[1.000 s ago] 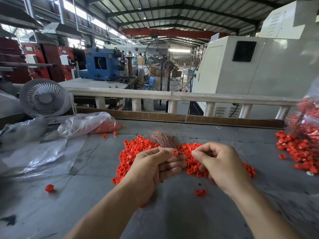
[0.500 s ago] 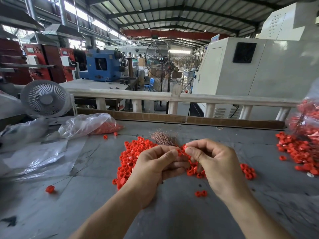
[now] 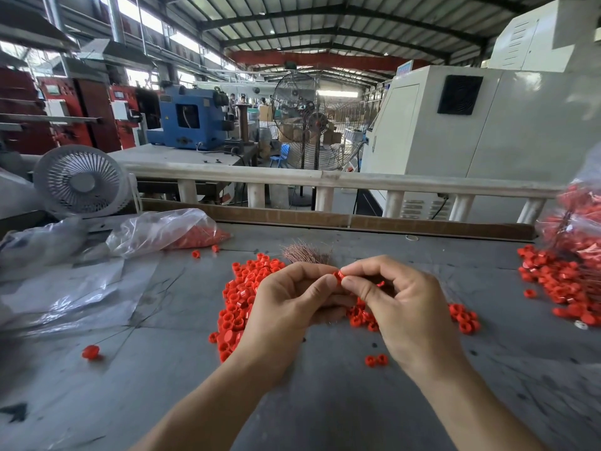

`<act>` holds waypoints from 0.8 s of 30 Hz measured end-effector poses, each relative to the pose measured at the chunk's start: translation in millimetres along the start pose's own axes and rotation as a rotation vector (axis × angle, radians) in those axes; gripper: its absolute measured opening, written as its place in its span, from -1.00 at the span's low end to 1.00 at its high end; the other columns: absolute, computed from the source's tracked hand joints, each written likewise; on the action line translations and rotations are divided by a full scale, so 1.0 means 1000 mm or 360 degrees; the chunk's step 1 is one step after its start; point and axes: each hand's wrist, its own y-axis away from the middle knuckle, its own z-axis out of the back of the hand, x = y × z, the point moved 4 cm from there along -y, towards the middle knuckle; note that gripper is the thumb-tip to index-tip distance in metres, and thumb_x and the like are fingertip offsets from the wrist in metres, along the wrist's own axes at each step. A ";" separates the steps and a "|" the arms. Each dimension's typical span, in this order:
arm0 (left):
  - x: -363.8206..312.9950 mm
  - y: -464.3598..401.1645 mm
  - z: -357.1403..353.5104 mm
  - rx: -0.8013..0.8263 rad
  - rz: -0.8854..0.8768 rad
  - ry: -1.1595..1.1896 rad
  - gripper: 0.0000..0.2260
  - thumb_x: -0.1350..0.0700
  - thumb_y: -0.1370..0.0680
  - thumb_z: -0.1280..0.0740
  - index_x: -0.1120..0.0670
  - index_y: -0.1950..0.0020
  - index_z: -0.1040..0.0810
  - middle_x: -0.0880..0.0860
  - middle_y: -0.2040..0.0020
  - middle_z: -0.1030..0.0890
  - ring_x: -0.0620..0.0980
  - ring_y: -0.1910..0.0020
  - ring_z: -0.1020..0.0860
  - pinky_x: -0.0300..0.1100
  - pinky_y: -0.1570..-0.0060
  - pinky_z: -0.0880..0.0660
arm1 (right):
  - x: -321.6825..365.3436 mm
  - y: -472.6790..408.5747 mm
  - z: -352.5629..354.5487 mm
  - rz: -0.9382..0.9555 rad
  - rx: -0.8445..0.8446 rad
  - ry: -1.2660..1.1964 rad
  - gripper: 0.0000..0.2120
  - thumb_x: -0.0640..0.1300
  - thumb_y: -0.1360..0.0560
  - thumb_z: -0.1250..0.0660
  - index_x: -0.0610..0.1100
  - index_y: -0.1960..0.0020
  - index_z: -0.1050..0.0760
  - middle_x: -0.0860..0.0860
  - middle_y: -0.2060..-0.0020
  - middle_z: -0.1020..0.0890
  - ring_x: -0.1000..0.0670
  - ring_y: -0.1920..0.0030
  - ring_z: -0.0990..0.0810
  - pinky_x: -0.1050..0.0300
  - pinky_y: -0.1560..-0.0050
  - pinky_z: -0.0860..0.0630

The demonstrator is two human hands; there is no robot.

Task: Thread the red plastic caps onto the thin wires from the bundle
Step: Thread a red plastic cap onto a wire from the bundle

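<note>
On the grey worktable (image 3: pixel 182 379) in a factory hall, no brand, label or writing is readable anywhere; the panels on the machines behind are too blurred. Compared with a second ago the hands have closed together: the right hand (image 3: pixel 406 307), then apart and over the pile, now meets the left hand (image 3: pixel 292 304) at the fingertips. Right thumb and forefinger pinch one red cap (image 3: pixel 339 275) at the point where the hands touch. The left hand is curled round the wire bundle (image 3: pixel 307 252), whose frayed coppery ends fan out just beyond its knuckles. Whether a wire is already in the cap cannot be told. The loose cap pile (image 3: pixel 245 294) lies beneath and left of the hands. A clear plastic bag (image 3: pixel 162 231) at far left holds more red caps. Another clear bag (image 3: pixel 575 222) at the right edge holds red caps too, with a spill of caps (image 3: pixel 559 281) before it. A small white fan (image 3: pixel 79 182) stands at far left.
</note>
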 end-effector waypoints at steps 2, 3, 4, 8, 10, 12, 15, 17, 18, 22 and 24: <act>0.000 0.000 -0.001 0.0004 -0.0026 -0.0019 -0.74 0.15 -0.52 -0.40 0.28 -0.13 -0.61 0.27 0.05 -0.72 0.20 0.03 -0.73 -0.12 0.07 -0.67 | 0.001 0.000 0.000 0.0018 -0.0004 0.0004 -0.86 -0.23 -0.45 -0.55 0.01 0.12 -0.72 0.18 0.20 -0.72 0.17 0.10 -0.69 0.39 0.09 -0.53; 0.000 0.000 0.000 0.0004 -0.0038 -0.0033 -0.76 0.17 -0.53 -0.39 0.28 -0.13 -0.61 0.27 0.05 -0.73 0.20 0.03 -0.73 -0.12 0.07 -0.67 | 0.001 0.000 0.000 0.0025 -0.0004 0.0011 -0.86 -0.23 -0.45 -0.55 0.01 0.12 -0.72 0.18 0.20 -0.72 0.17 0.09 -0.69 0.38 0.09 -0.54; 0.000 0.001 0.000 0.0005 -0.0052 -0.0051 -0.79 0.18 -0.54 -0.39 0.27 -0.12 -0.61 0.26 0.05 -0.73 0.19 0.03 -0.73 -0.13 0.07 -0.67 | 0.002 0.000 0.000 0.0036 -0.0004 0.0024 -0.86 -0.23 -0.45 -0.55 0.01 0.12 -0.72 0.18 0.19 -0.72 0.16 0.09 -0.69 0.37 0.08 -0.54; 0.000 0.001 0.000 0.0008 -0.0100 -0.0101 -0.81 0.17 -0.54 -0.39 0.23 -0.10 -0.63 0.23 0.07 -0.73 0.17 0.04 -0.73 -0.15 0.08 -0.66 | 0.003 -0.001 0.000 0.0078 0.0002 0.0084 -0.89 -0.22 -0.44 -0.55 -0.02 0.11 -0.74 0.19 0.19 -0.71 0.17 0.06 -0.68 0.37 0.05 -0.54; 0.001 0.001 0.000 0.0012 -0.0115 -0.0113 -0.82 0.16 -0.54 -0.40 0.22 -0.09 -0.64 0.23 0.07 -0.73 0.16 0.05 -0.73 -0.17 0.09 -0.65 | 0.003 -0.001 0.000 0.0094 -0.0003 0.0115 -0.89 -0.23 -0.44 -0.56 -0.04 0.11 -0.74 0.19 0.19 -0.71 0.18 0.07 -0.68 0.39 0.05 -0.53; 0.001 0.001 0.001 0.0011 -0.0129 -0.0136 -0.83 0.17 -0.54 -0.40 0.20 -0.08 -0.65 0.22 0.08 -0.74 0.15 0.06 -0.73 -0.20 0.10 -0.64 | 0.003 -0.001 0.000 0.0102 -0.0011 0.0152 -0.89 -0.25 -0.44 -0.56 -0.06 0.11 -0.75 0.18 0.19 -0.70 0.19 0.07 -0.67 0.39 0.05 -0.53; 0.003 0.000 0.002 -0.0001 -0.0150 -0.0165 -0.86 0.20 -0.57 -0.39 0.21 -0.08 -0.65 0.21 0.08 -0.74 0.14 0.06 -0.74 -0.20 0.10 -0.64 | 0.004 -0.001 -0.002 0.0124 0.0015 0.0239 -0.87 -0.27 -0.46 -0.54 -0.07 0.08 -0.76 0.17 0.17 -0.70 0.18 0.06 -0.67 0.33 0.03 -0.56; 0.004 0.000 0.002 -0.0018 -0.0157 -0.0166 -0.87 0.22 -0.58 -0.38 0.23 -0.08 -0.65 0.21 0.08 -0.74 0.13 0.07 -0.74 -0.20 0.10 -0.64 | 0.005 0.000 -0.003 0.0149 0.0022 0.0314 -0.86 -0.28 -0.47 -0.54 -0.07 0.05 -0.76 0.17 0.15 -0.70 0.17 0.05 -0.67 0.29 0.01 -0.57; 0.004 -0.001 0.003 -0.0023 -0.0162 -0.0166 -0.88 0.23 -0.58 -0.38 0.23 -0.08 -0.65 0.21 0.09 -0.74 0.12 0.08 -0.74 -0.20 0.10 -0.64 | 0.006 0.000 -0.004 0.0155 0.0020 0.0345 -0.86 -0.27 -0.47 -0.53 -0.06 0.05 -0.76 0.18 0.15 -0.70 0.17 0.05 -0.67 0.29 0.01 -0.57; 0.007 -0.001 0.003 -0.0018 -0.0176 -0.0193 -0.89 0.25 -0.60 -0.37 0.22 -0.08 -0.65 0.22 0.08 -0.73 0.15 0.06 -0.73 -0.18 0.07 -0.65 | 0.005 0.001 -0.006 0.0146 -0.0018 0.0404 -0.87 -0.24 -0.48 -0.53 -0.03 0.04 -0.76 0.19 0.16 -0.68 0.20 0.05 -0.65 0.32 0.02 -0.56; 0.007 -0.001 0.003 -0.0026 -0.0171 -0.0187 -0.89 0.24 -0.60 -0.37 0.21 -0.07 -0.66 0.22 0.08 -0.73 0.16 0.05 -0.73 -0.17 0.07 -0.65 | 0.005 0.001 -0.007 0.0159 -0.0027 0.0431 -0.87 -0.24 -0.49 -0.52 -0.03 0.04 -0.76 0.20 0.15 -0.68 0.22 0.04 -0.64 0.37 0.03 -0.54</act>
